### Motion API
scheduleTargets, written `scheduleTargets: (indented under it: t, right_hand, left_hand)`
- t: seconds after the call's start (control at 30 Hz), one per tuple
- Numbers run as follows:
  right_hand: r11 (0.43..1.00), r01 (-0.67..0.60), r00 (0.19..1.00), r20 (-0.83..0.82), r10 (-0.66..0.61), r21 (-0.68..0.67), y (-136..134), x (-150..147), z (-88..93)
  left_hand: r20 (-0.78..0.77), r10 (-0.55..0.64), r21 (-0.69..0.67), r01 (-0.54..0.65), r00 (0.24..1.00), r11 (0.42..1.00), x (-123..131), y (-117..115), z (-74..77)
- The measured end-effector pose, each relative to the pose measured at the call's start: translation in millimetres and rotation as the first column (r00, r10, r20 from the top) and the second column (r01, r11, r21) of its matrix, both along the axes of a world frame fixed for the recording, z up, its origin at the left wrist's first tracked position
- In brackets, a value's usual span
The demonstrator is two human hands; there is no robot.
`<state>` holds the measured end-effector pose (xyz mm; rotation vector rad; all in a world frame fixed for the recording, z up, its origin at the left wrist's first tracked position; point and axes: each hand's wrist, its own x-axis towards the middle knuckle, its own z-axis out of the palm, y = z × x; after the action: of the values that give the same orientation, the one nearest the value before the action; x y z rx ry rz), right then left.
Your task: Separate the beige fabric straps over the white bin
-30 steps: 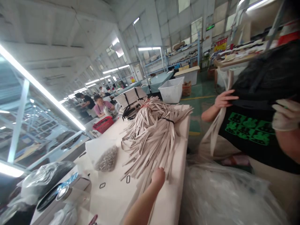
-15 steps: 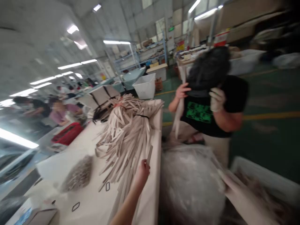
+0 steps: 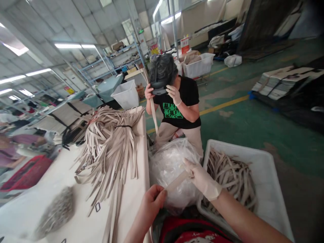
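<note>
A beige strap [image 3: 176,181] stretches between my two hands, above a bag of clear plastic [image 3: 174,158]. Bare and pinched, my left hand [image 3: 155,199] grips its lower left end beside the table edge. My right hand [image 3: 202,179], in a pale glove, holds the upper right end between thumb and fingers. On the white table [image 3: 83,216] lies a large heap of beige straps [image 3: 111,141], with a dark tie around part of it. A black rectangular ring [image 3: 98,207] and a bag of small pieces [image 3: 57,211] lie left of the straps' loose ends.
A white bin [image 3: 270,179] of straps stands at my right. Ahead, a person in a black shirt [image 3: 188,94] touches a headset with both hands, a strap hanging from one. A red basket [image 3: 27,173] is at the left; a white bin [image 3: 126,94] stands beyond the table.
The view has swung right. My left hand has moved off the table's straps, carrying a strap, and my right hand has come in to grip the strap's other end.
</note>
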<state>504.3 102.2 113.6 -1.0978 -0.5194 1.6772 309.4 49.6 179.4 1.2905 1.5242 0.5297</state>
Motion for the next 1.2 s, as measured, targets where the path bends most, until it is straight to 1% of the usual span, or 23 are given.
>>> scheduleTargets:
  t: [0.03, 0.1, 0.17, 0.23, 0.3, 0.4, 0.5, 0.63, 0.73, 0.87, 1.03, 1.13, 1.2]
  right_hand:
    - [1.000, -0.016, 1.000, 0.015, 0.016, 0.010, -5, 6, -0.3]
    - [0.998, -0.057, 0.998, -0.016, 0.058, 0.027, -15, 17, -0.1]
    - [0.991, -0.109, 0.993, -0.031, 0.112, 0.079, -22, 25, 0.4]
    - [0.984, -0.116, 0.993, -0.023, 0.120, 0.137, -29, 30, 0.1]
    - [0.981, -0.102, 0.994, -0.005, 0.105, 0.165, -35, 33, -1.6]
    - [0.988, -0.092, 0.996, 0.013, 0.091, 0.123, -43, 35, -3.9]
    - [0.991, -0.075, 0.997, 0.019, 0.073, 0.110, -49, 36, -2.9]
    - [0.990, -0.080, 0.997, 0.002, 0.080, 0.119, -53, 38, -3.3]
    - [0.994, -0.078, 0.997, 0.010, 0.078, 0.081, -53, 38, -8.1]
    - [0.994, -0.089, 0.996, 0.017, 0.088, 0.059, -51, 38, -11.1]
    - [0.990, -0.120, 0.993, 0.023, 0.119, 0.078, -46, 42, -4.1]
    - [0.990, -0.125, 0.989, 0.087, 0.119, 0.070, -45, 43, 2.9]
    - [0.981, -0.162, 0.977, 0.160, 0.144, 0.108, -46, 39, 5.2]
  left_hand:
    - [-0.001, -0.003, -0.009, 0.003, 1.000, 1.000, 4, -3, 0.7]
    - [-0.010, -0.001, -0.026, 0.001, 1.000, 1.000, 12, -12, 3.1]
    - [-0.020, 0.006, -0.041, -0.006, 1.000, 0.999, 19, -21, 6.5]
    - [-0.029, 0.009, -0.053, -0.010, 1.000, 0.999, 24, -30, 10.0]
    - [-0.037, -0.001, -0.058, -0.002, 0.999, 0.998, 28, -37, 12.5]
    - [-0.066, -0.010, -0.046, 0.007, 0.998, 0.999, 29, -44, 12.1]
    - [-0.096, 0.014, -0.068, -0.021, 0.995, 0.997, 27, -48, 7.0]
    - [-0.074, 0.039, -0.103, -0.047, 0.996, 0.994, 27, -53, 0.8]
    - [-0.071, 0.039, -0.102, -0.046, 0.997, 0.994, 32, -57, 2.5]
    - [-0.044, 0.037, -0.124, -0.042, 0.998, 0.991, 39, -59, 8.0]
    - [-0.016, 0.074, -0.109, -0.076, 0.997, 0.991, 38, -55, 9.7]
    - [-0.022, 0.087, -0.115, -0.089, 0.996, 0.989, 36, -49, 5.6]
    - [-0.055, 0.101, -0.073, -0.105, 0.993, 0.992, 38, -42, -1.5]
